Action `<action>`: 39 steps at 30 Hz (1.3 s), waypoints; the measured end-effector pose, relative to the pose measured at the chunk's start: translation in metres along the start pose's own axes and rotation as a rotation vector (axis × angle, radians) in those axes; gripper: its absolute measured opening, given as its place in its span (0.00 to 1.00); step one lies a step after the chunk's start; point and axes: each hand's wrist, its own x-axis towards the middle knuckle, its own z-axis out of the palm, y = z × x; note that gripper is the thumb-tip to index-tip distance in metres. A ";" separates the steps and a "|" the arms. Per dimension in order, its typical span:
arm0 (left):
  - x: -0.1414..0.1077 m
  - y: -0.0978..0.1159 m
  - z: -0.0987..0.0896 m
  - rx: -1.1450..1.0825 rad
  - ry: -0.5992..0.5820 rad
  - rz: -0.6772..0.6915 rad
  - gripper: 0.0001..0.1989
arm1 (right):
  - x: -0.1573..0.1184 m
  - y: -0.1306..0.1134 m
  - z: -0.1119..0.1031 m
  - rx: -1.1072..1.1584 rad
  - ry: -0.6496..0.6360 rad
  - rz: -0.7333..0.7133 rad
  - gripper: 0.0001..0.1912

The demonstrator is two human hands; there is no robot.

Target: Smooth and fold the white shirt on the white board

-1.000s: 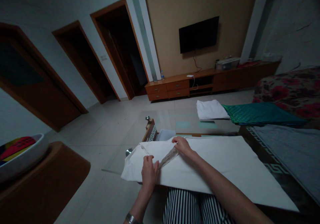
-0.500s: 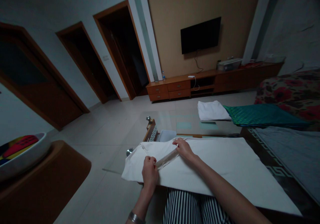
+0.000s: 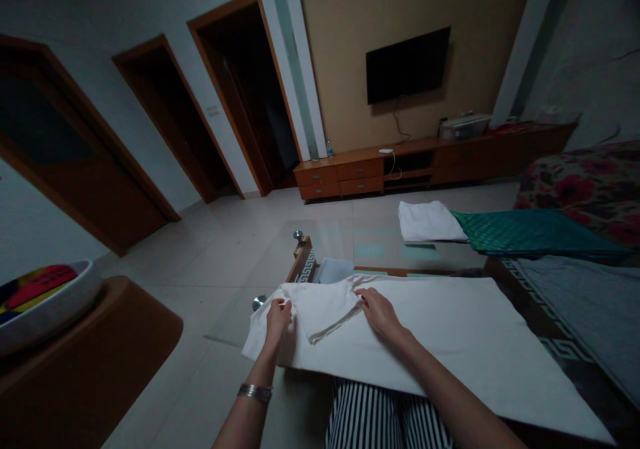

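Observation:
A white shirt (image 3: 435, 329), folded lengthwise, lies across the glass table in front of my knees. A sleeve-like flap (image 3: 320, 305) is turned back over its left part, with its hem slanting up to the right. My left hand (image 3: 279, 319) is closed in a pinch on the cloth at the flap's left side. At the flap's right end, my right hand (image 3: 379, 309) pinches the fabric near the hem. The fingertips of both hands are partly hidden.
Beyond the shirt lie a folded white cloth (image 3: 427, 222) and green folded fabric (image 3: 530, 230); grey cloth (image 3: 590, 295) lies at right. The glass table's edge (image 3: 227, 339) shows at left. A white basin (image 3: 55, 312) of colourful cloth sits on a brown stand (image 3: 135, 329).
My left hand has moved left and up from the hem to the flap's left side. The flap now lies flatter and wider. My right hand has shifted slightly right and down.

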 end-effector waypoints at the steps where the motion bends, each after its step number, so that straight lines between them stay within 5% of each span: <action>1: 0.000 0.000 0.000 0.005 -0.042 -0.018 0.14 | -0.002 -0.001 0.001 -0.011 -0.002 0.002 0.22; 6: -0.038 0.003 0.009 0.157 -0.235 0.060 0.24 | 0.001 -0.008 0.012 -0.092 -0.031 0.028 0.27; 10: -0.069 0.008 0.023 0.281 -0.256 0.206 0.28 | 0.012 -0.014 0.025 -0.061 -0.002 0.009 0.29; 13: -0.072 0.016 0.028 0.150 -0.228 0.200 0.24 | 0.025 -0.018 0.028 0.108 0.024 0.073 0.27; 18: -0.066 0.036 0.015 -0.357 -0.250 -0.023 0.16 | 0.041 -0.018 0.025 0.500 0.023 0.188 0.21; 22: -0.081 0.039 -0.002 -0.592 -0.429 -0.046 0.17 | 0.032 -0.008 0.022 0.547 -0.012 0.196 0.21; 25: -0.090 0.023 -0.011 -0.387 -0.701 -0.008 0.20 | 0.019 0.005 0.017 0.401 -0.061 0.119 0.19; 27: -0.082 0.011 -0.014 -0.223 -0.762 0.008 0.18 | 0.013 0.012 0.012 0.289 -0.083 0.070 0.17; 33: 0.003 0.001 -0.014 -0.040 -0.090 -0.080 0.16 | 0.014 0.019 0.001 0.189 -0.032 0.059 0.15; 39: 0.069 0.008 0.003 -0.017 0.084 -0.134 0.25 | 0.034 0.004 0.012 0.221 0.042 0.135 0.20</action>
